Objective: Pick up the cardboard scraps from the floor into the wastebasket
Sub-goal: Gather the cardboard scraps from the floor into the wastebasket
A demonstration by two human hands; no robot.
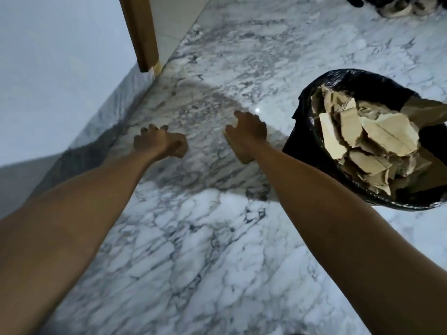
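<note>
Hands number two: left hand (154,142) and right hand (246,134) each reach down to the marble floor (193,238), fingers curled around one cardboard scrap apiece. One black-lined wastebasket (312,131) at right holds many torn scraps (367,141). No legible writing.

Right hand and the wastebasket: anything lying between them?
Nothing; head view shows only bare marble floor between the right hand and the wastebasket.

A glossy white marble floor (193,238) with grey veining fills the view, with a small bright glint of light (257,110) on it. A plain pale wall (53,68) runs along the left above a marble skirting (116,110). A brown wooden door frame (140,32) stands at the top left.
</note>
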